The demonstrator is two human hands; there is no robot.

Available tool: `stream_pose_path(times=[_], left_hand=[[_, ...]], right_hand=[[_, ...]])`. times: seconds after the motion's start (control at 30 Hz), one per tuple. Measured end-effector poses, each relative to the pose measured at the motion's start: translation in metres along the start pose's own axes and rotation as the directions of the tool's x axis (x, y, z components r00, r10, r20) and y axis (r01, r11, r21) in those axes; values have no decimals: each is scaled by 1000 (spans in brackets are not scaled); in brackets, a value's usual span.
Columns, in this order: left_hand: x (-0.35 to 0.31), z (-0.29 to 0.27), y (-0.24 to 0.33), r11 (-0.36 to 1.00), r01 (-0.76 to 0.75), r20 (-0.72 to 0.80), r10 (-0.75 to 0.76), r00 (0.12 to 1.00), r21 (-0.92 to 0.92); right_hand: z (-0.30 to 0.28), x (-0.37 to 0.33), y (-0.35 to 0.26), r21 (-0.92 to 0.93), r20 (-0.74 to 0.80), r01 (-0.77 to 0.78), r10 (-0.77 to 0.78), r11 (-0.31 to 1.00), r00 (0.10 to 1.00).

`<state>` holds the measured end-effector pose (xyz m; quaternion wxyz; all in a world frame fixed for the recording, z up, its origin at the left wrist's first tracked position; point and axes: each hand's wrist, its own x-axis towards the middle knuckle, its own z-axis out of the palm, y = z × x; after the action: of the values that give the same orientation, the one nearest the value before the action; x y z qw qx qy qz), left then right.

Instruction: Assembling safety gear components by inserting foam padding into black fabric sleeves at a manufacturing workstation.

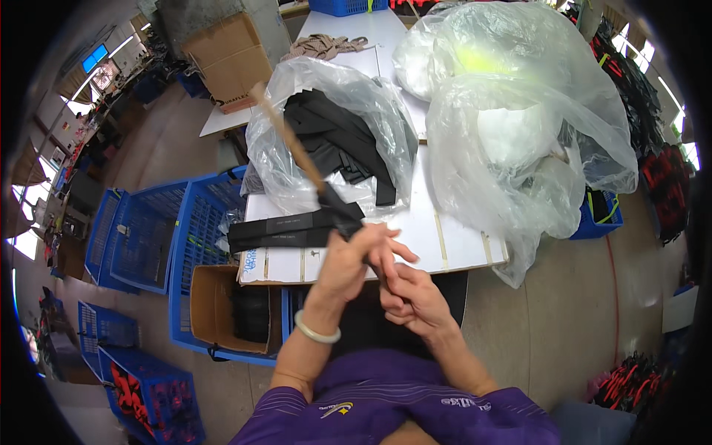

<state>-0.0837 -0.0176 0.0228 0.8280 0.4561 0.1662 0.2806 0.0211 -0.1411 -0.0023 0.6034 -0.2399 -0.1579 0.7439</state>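
Note:
A wooden stick (293, 144) slants over the white worktable, its lower part inside a black fabric tube (341, 213). My left hand (347, 259), with a pale bangle on its wrist, is closed around the covered part, some fingers stretched toward my right hand. My right hand (417, 299) is closed with bent fingers just beside it, pinching dark fabric at the lower end; the exact grip is partly hidden. To the left of my hands, flat black fabric strips (282, 230) lie on the table. Behind them, a clear plastic bag (259, 141) holds a pile of black strips (334, 133).
Large clear bags with white contents (519, 133) cover the table's right side. The white tabletop (445, 259) ends just in front of me. Blue crates (152, 237) and a cardboard box (204, 304) stand at the left. Another carton (230, 63) stands at the back left.

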Motion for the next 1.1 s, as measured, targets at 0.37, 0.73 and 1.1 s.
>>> stream_pose_path(times=[0.37,0.73,1.1], left_hand=[[19,1,26,965,-260,-153,255,955,-18],[13,-30,58,897,-441,-326,408,853,-31],[15,-40,54,811,-514,-408,584,701,278]], right_hand=[[9,-7,-12,-729,-68,240,-417,641,906],[-28,-29,2,-500,-163,131,-241,856,957],[-17,-12,11,-263,-188,-19,-33,965,982]])
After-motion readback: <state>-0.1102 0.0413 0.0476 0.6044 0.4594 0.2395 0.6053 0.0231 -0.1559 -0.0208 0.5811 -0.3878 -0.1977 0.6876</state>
